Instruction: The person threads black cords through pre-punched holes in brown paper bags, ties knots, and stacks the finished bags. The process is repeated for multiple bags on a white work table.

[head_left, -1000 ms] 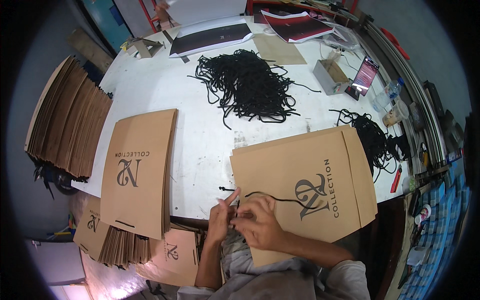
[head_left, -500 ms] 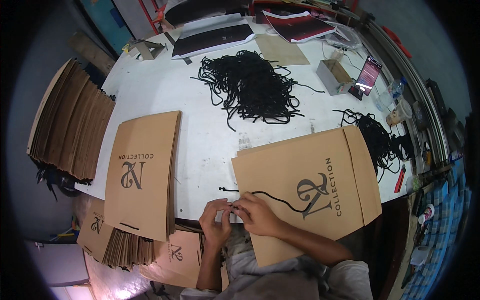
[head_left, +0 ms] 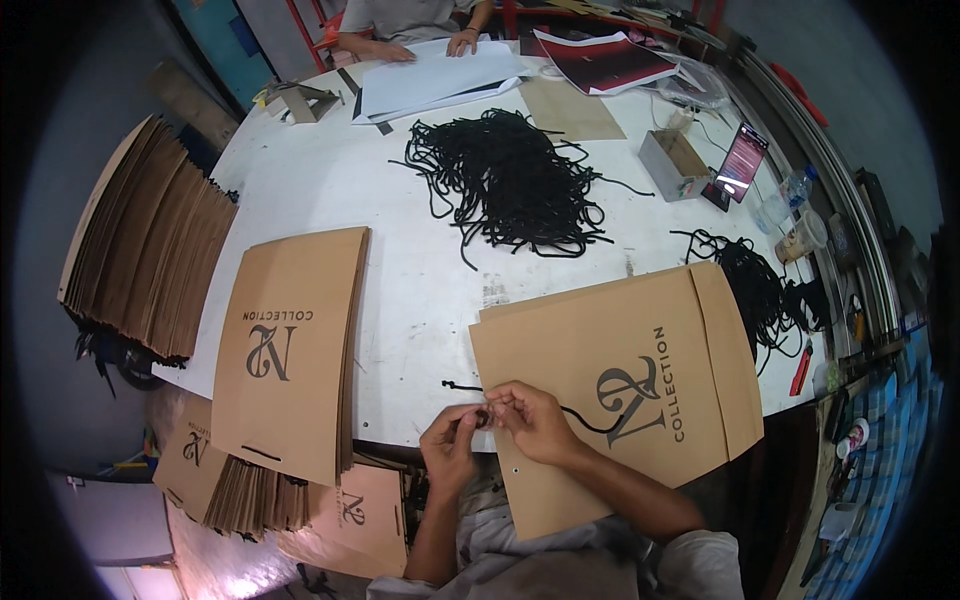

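Note:
A brown paper bag (head_left: 560, 350) with dark print lies flat at the table's near edge, tilted, its lower part overhanging. Over its left edge, my right hand (head_left: 532, 422) is closed in a pinch on a black cord (head_left: 592, 424). One length of the cord trails right across the bag, and a knotted tip pokes out to the left. My left hand (head_left: 450, 446) meets it from the left, thumb and fingers pinched around a small dark bit of cord, mostly hidden. A small punched hole shows in the bag below my right hand.
Left stands a pile of bags (head_left: 290, 285), with a taller brown stack (head_left: 140, 250) beyond. A heap of black cords (head_left: 510, 185) lies mid-table, a smaller bundle (head_left: 750, 285) right. A red cutter (head_left: 801, 368), cup (head_left: 800, 240), box (head_left: 672, 165) and phone (head_left: 742, 163) line the right side.
My hands have shifted slightly right, still pinching together. Across the table a person has come into view, hands on a large sheet whose white side now shows where dark print was.

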